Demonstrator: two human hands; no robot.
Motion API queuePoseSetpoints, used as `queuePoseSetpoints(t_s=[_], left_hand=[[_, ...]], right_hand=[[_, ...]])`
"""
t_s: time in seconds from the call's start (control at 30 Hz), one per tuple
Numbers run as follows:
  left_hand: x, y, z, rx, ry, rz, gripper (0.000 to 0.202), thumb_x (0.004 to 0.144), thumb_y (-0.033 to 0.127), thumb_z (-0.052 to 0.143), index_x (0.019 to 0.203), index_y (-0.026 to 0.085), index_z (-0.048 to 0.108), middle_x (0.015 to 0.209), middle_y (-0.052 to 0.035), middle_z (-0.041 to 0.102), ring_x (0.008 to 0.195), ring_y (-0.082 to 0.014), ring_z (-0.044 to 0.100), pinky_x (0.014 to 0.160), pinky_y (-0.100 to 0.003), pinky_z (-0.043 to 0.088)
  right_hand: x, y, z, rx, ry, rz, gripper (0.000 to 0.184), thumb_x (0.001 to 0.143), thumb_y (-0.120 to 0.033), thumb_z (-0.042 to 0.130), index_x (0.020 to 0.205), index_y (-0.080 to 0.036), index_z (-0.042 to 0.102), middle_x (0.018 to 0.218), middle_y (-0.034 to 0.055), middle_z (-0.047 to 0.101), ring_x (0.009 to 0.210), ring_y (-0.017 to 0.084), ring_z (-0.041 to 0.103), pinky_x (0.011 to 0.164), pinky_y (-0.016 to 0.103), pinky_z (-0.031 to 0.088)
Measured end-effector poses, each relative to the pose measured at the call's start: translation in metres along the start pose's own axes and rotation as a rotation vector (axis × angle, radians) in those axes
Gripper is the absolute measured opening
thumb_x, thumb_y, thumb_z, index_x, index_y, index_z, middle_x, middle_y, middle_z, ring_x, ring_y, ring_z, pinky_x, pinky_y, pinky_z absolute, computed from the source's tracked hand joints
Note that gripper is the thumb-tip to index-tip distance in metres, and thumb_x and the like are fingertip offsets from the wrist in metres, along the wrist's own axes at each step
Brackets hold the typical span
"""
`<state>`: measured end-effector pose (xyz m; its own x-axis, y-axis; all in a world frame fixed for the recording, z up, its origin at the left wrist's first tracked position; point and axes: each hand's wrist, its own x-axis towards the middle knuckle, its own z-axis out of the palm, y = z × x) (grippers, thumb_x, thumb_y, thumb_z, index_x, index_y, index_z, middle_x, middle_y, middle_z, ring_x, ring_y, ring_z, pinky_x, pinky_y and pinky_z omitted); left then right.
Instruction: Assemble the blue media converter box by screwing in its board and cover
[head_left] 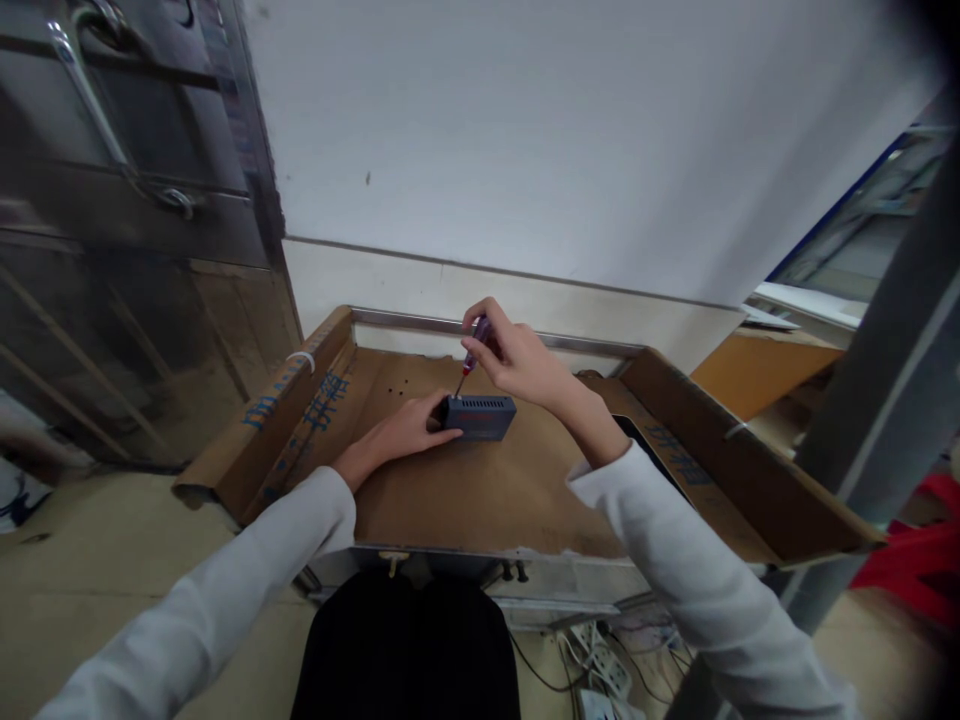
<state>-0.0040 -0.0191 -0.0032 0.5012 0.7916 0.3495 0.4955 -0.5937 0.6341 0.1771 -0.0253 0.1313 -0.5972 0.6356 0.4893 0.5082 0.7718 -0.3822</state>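
A dark blue-grey metal box [484, 418] with a row of vent slots along its upper edge stands on the cardboard. My left hand [409, 428] grips its left end, thumb on the front face and fingers at the back. Closed around the handle of a small screwdriver [470, 357] is my right hand [517, 360]. The screwdriver slants down, its tip at the top left corner of the box. Whether the tip sits in a screw is too small to tell. Several tiny dark dots [397, 387], screws or holes, show on the cardboard left of the box.
Cardboard [465, 500] with raised side flaps covers the table. A dark flat device [646, 445] lies partly under my right forearm. A metal door [135, 200] stands left, a grey post [885, 350] right. Power strips [604, 660] and cables lie below the table.
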Motion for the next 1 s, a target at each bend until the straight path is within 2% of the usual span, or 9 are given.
queuePoseSetpoints(t_s=[0.17, 0.63, 0.8, 0.9, 1.0], left_hand=[[0.0, -0.001, 0.0, -0.013, -0.007, -0.001, 0.039, 0.081, 0.046, 0.061, 0.108, 0.02, 0.049, 0.101, -0.0079, 0.068, 0.09, -0.0234, 0.068, 0.081, -0.037, 0.054], [0.0, -0.001, -0.001, -0.023, -0.011, -0.017, 0.039, 0.081, 0.047, 0.062, 0.107, 0.02, 0.051, 0.1, -0.0082, 0.068, 0.088, -0.0233, 0.068, 0.08, -0.037, 0.054], [-0.001, -0.001, -0.001, -0.042, 0.0, -0.014, 0.041, 0.08, 0.049, 0.062, 0.107, 0.02, 0.051, 0.101, -0.0082, 0.068, 0.088, -0.023, 0.069, 0.08, -0.036, 0.054], [-0.001, 0.0, -0.001, -0.036, -0.008, -0.027, 0.04, 0.08, 0.05, 0.062, 0.106, 0.021, 0.051, 0.101, -0.0071, 0.068, 0.088, -0.0225, 0.069, 0.08, -0.035, 0.055], [-0.001, 0.001, -0.001, -0.033, -0.019, -0.034, 0.039, 0.081, 0.05, 0.061, 0.104, 0.021, 0.05, 0.099, -0.0067, 0.069, 0.088, -0.0222, 0.069, 0.08, -0.035, 0.055]], right_hand=[[0.002, 0.001, -0.001, -0.029, 0.001, -0.01, 0.01, 0.092, -0.029, 0.046, 0.097, -0.02, 0.044, 0.066, -0.0016, 0.061, 0.055, 0.011, 0.051, 0.058, 0.025, 0.035], [0.006, 0.0, -0.001, -0.113, 0.021, 0.049, 0.015, 0.091, -0.034, 0.047, 0.092, -0.02, 0.044, 0.066, 0.0006, 0.062, 0.055, 0.013, 0.052, 0.058, 0.026, 0.035], [0.011, -0.006, -0.002, -0.179, -0.021, 0.12, 0.02, 0.092, -0.039, 0.045, 0.088, -0.02, 0.043, 0.063, 0.0028, 0.062, 0.054, 0.014, 0.051, 0.056, 0.026, 0.034], [0.013, -0.01, -0.005, -0.229, -0.059, 0.194, 0.025, 0.095, -0.042, 0.037, 0.093, -0.019, 0.044, 0.061, 0.0035, 0.06, 0.051, 0.014, 0.048, 0.053, 0.027, 0.032], [0.016, -0.013, -0.012, -0.213, -0.126, 0.195, 0.023, 0.097, -0.035, 0.031, 0.094, -0.018, 0.046, 0.072, 0.0076, 0.064, 0.059, 0.016, 0.054, 0.058, 0.028, 0.037]])
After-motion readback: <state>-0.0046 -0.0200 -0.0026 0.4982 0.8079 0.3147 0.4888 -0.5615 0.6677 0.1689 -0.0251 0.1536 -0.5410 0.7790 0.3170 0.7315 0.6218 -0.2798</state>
